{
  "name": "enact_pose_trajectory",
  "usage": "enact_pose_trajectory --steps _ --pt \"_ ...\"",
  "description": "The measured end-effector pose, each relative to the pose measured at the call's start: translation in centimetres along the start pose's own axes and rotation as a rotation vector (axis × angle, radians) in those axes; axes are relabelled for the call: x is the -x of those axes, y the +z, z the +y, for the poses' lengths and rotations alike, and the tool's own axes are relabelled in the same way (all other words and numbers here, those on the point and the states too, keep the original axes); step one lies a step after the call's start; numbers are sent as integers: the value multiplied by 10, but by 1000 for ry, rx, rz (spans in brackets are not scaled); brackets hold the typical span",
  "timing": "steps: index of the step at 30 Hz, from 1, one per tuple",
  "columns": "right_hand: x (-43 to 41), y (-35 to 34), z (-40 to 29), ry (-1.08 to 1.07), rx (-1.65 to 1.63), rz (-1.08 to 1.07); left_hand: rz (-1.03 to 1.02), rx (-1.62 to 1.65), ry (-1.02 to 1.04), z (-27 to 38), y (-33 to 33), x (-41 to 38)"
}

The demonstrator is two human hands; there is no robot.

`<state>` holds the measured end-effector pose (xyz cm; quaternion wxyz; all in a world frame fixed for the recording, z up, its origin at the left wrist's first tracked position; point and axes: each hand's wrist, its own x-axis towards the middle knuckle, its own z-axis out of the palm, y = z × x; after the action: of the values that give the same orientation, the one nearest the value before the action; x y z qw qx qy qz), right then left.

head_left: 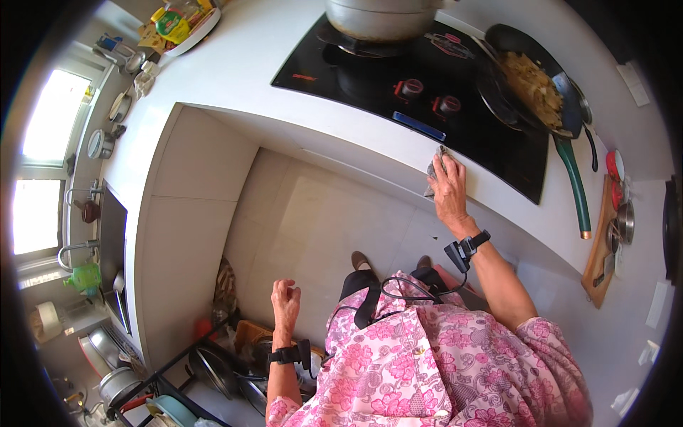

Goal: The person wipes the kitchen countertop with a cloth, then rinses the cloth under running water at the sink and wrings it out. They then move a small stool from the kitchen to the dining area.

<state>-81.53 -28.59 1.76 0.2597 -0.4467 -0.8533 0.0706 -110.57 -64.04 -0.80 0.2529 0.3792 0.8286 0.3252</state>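
Observation:
My right hand (451,187) presses a crumpled grey cloth (431,187) onto the front edge of the white countertop (363,128). Just beyond the fingers lies the black glass cooktop (363,88) with two lit knobs and a blue display strip. Low on the left, my left hand (285,304) hangs in the air over the floor, fingers loosely bent and nothing in it. A large metal pot (381,18) stands on the left burner. On the right burner, a dark wok with a green handle (573,184) leans tilted, with cooked food (533,88) inside.
Right of the cooktop, a wooden cutting board (597,267) hangs by metal ladles or pans (625,221). A sink (113,235) with faucets is set under the left windows. A black rack (155,376) with pan lids stands low left. A tray (200,32) holds bottles at the far left.

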Motion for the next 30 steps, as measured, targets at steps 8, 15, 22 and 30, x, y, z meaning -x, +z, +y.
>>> enact_pose_trajectory --steps 8,15,22,30 --pt "-57 53 -41 -211 -3 -32 27 -7 -103 -53 -26 1" --pt "-125 94 -97 -438 -23 -79 -21 -85 -91 -57 -24 -26" --pt "-126 90 -98 -466 -183 -167 26 -121 -191 -58 -43 -5" --pt "-144 96 -112 -452 -177 -253 112 -58 -428 -77 -50 17"
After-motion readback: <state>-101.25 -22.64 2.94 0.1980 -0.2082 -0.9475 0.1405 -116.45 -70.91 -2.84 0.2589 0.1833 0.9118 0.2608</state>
